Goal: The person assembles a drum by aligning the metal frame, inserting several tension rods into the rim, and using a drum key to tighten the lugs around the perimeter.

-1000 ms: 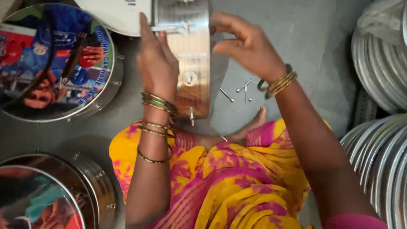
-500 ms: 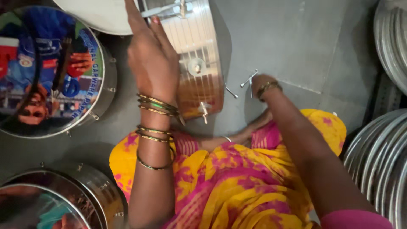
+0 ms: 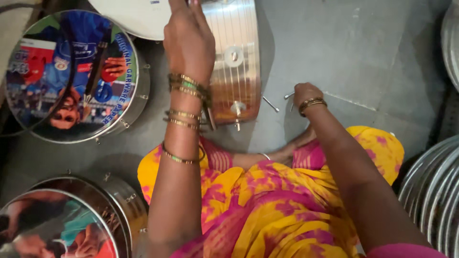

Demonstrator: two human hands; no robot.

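A shiny metal drum shell is being gripped by the left hand, while loose bolts on the grey floor are being reached for beside it by the right hand, its grip unclear.

Shiny ribbed metal drum shell on edge, apparently upright; loose bolts beside it on the floor

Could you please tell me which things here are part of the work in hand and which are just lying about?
In hand:
- left hand steadying the shiny metal drum shell
- right hand down at the loose metal rods on the grey floor

Lying about:
- finished drum with printed picture skin
- second printed drum
- stacked metal hoops
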